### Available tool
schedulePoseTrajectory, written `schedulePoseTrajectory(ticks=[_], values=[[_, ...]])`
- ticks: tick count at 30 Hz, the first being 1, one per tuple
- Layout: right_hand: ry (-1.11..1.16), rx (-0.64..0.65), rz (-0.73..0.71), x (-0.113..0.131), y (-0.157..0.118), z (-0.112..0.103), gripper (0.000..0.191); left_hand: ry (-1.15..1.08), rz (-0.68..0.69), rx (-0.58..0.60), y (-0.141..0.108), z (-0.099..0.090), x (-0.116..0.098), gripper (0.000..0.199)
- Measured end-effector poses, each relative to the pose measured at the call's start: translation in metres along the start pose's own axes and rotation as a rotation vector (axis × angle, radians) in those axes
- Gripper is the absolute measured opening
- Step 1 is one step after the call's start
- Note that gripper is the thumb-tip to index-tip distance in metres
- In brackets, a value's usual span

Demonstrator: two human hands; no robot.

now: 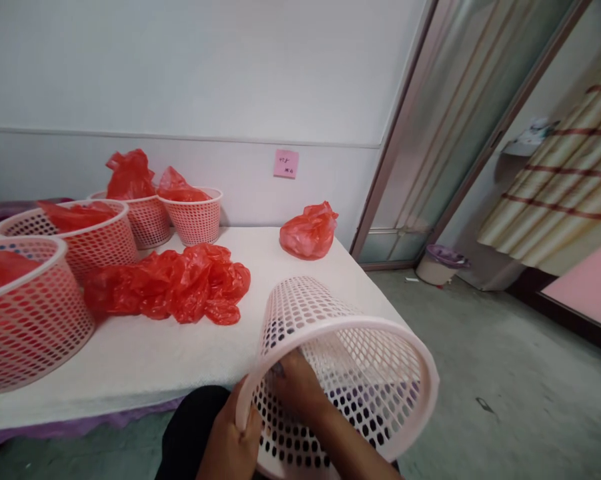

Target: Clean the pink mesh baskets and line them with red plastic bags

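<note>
A pale pink perforated plastic basket (307, 307) is tipped on its side at the table's front edge, its mouth turned toward me. My left hand (237, 430) is closed around the left side of its rim, thumb over the edge. Through the mouth reaches my right hand (296, 379), close to the inside of the left wall. Its fingers are mostly hidden by the rim and wall, so I cannot tell what it touches. Crumpled red plastic bags (180, 283) lie in a heap to the left of the basket. A tied-looking red plastic bag bundle (307, 233) rests behind it.
Several similar baskets with red bags inside stand at the left, one basket (193, 217) by the wall. They share a white-covered table (145, 363). A pink note (285, 164) is stuck on the wall. Right of the table are a lined bin (437, 265) and a curtain (555, 180).
</note>
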State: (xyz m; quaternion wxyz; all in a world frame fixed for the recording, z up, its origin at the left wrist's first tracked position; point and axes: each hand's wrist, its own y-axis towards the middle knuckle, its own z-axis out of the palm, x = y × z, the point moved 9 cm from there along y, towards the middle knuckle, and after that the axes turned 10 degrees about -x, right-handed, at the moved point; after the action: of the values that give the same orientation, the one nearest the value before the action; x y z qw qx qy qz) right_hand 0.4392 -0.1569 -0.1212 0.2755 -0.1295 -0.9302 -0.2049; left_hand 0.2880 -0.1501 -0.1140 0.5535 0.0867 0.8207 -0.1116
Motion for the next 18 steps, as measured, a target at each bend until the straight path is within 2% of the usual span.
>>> schedulePoseTrajectory(ticks=[3,5,7,10,14,16,18], values=[[-0.251,0.094,-0.100,0.006,-0.023,-0.008,0.044,0.005,-0.007,0.010,0.002,-0.005,-0.007,0.045],[-0.450,0.122,-0.146,-0.003,-0.030,-0.020,0.033,-0.005,0.007,-0.013,0.003,-0.008,-0.013,0.044],[-0.543,0.107,-0.129,-0.013,-0.034,-0.035,0.028,-0.025,0.012,-0.013,0.002,-0.006,-0.018,0.042],[-0.461,0.116,-0.089,-0.007,-0.046,-0.041,0.031,-0.058,0.003,-0.001,0.002,0.001,-0.020,0.041],[-0.156,0.117,-0.118,0.033,-0.074,-0.027,0.044,-0.048,0.044,-0.039,0.007,-0.002,-0.022,0.037],[-0.229,0.087,-0.240,0.046,-0.085,-0.023,0.043,-0.052,0.051,-0.051,0.009,-0.006,-0.022,0.035],[-0.421,0.070,-0.320,0.040,-0.092,-0.022,0.028,-0.038,0.064,-0.057,0.011,-0.011,-0.025,0.035]])
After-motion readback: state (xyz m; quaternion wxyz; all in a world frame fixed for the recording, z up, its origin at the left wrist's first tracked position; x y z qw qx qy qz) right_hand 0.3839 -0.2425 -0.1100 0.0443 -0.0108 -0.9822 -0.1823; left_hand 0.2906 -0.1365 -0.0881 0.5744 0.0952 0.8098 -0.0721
